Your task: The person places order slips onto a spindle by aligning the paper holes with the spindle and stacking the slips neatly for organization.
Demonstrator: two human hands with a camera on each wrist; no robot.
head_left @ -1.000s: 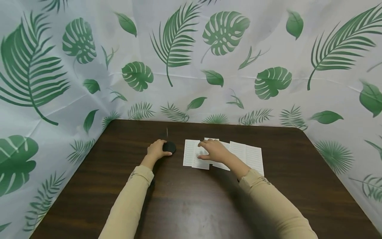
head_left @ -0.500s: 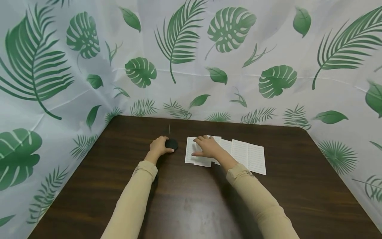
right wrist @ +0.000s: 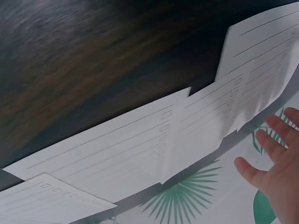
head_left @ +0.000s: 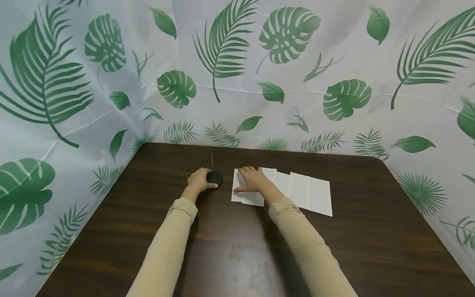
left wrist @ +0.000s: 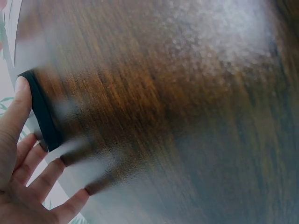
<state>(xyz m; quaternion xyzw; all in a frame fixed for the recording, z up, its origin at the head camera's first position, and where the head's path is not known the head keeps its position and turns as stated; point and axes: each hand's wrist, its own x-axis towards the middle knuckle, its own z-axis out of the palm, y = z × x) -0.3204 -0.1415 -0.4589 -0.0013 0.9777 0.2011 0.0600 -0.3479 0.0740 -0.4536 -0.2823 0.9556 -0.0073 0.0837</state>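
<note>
My left hand [head_left: 198, 181] grips the black round base of a paper spike [head_left: 215, 178]. A thin upright rod shows just beyond the base; where the two join is too dark to see. The left wrist view has the base [left wrist: 44, 114] nearly edge-on, thumb against one end and fingertips at the other. Several white lined paper slips [head_left: 320, 196] overlap in a row to the right. Over the left slips, my right hand [head_left: 254, 180] has its fingers spread, hiding part of them. Small printed boxes run along the slips [right wrist: 117, 144] in the right wrist view, with the hand [right wrist: 275, 172] beside them.
Everything lies on a dark wooden table [head_left: 230, 255] with a glossy top and rounded far corners. White cloth [head_left: 237, 99] printed with green leaves hangs behind the table and along its sides.
My right hand has moved left along the row, over the leftmost slips, uncovering more of those on the right. My left hand keeps its hold on the spike's base. The head view has shifted slightly.
</note>
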